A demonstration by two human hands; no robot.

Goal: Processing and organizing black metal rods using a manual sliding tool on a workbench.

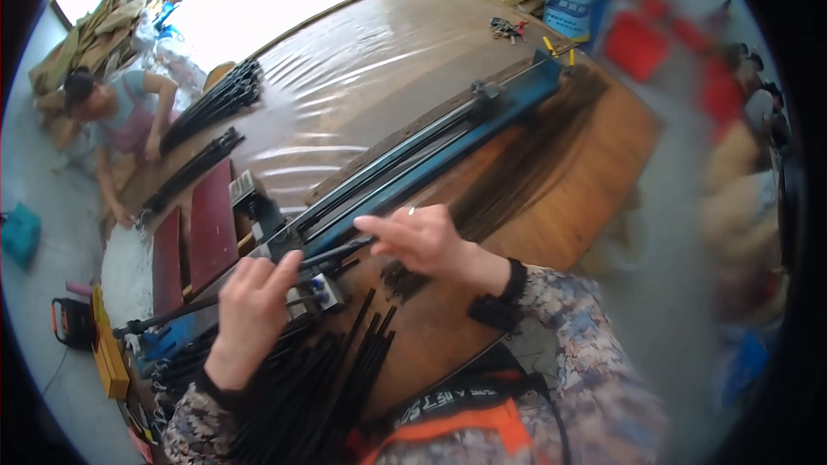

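Note:
A thin black rod [332, 253] runs slantwise across the near side of the table. My left hand [252, 310] is closed around it, thumb and index finger stretched along it. Past that hand the rod reaches left to a thicker dark end piece. My right hand [422, 243], with a ring on one finger, pinches the rod's other end, its fingers curled. Just beyond both hands lies a long blue metal rail fixture [517, 105] with a clamp-like block on it. Many loose black rods [366, 353] lie beneath and beside my left forearm.
Long dark rods [538, 164] lie right of the fixture on the wooden tabletop [616, 142]. Plastic sheeting [345, 60] covers the far table. A co-worker [129, 108] sits at the left beside black rod bundles [220, 103]. Red boards [213, 224] and a small tool cluster [508, 29] lie there too.

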